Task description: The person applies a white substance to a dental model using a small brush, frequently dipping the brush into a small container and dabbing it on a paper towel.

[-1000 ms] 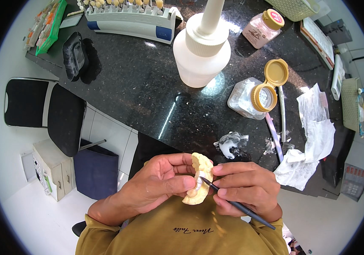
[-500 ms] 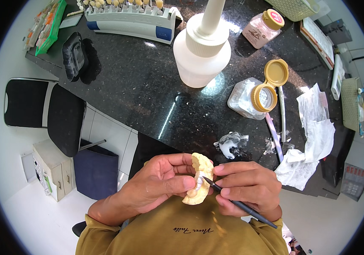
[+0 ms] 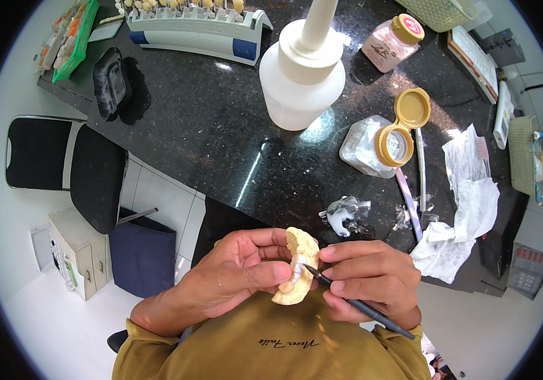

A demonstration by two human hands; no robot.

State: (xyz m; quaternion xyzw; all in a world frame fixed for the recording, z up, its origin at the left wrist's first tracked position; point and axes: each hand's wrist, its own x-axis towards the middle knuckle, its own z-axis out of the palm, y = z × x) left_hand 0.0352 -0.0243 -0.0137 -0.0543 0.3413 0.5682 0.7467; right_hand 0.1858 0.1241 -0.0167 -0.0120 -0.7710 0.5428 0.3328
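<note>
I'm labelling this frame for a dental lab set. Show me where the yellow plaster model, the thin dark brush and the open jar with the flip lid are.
yellow plaster model [image 3: 301,244]: head view, upper end of the cast.
thin dark brush [image 3: 360,306]: head view, middle of the handle.
open jar [image 3: 363,149]: head view, clear body left of the lid.

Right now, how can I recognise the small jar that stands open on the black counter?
Start from the big white squeeze bottle in the middle of the black counter. To its right lies a clear jar of white powder, close to the crumpled white tissue. Its tan flip lid is swung open, while the pink jar behind it stays capped.
</note>
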